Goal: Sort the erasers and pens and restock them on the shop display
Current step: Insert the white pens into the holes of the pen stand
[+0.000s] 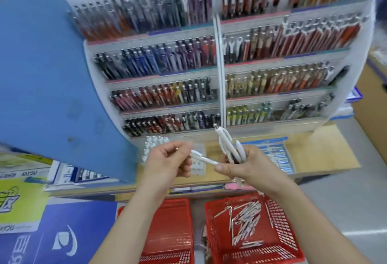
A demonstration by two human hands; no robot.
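Tiered pen display point(272, 127) rises just beyond both hands, with a blue side panel point(52, 64) crowding the left. The left hand point(165, 165) pinches one white pen point(204, 159). The right hand point(249, 171) grips a bundle of white pens point(230, 150), thumb on the single pen's far end. It is best drawn out sideways, clear of the bundle's clips. Open room lies right of that hand, with a red basket point(209, 217) of loose pens below it.

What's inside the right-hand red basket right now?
Loose white pens lie scattered across the floor of the right red basket, mostly toward the middle. No erasers show there. The right forearm covers its far right corner, so that part is hidden.
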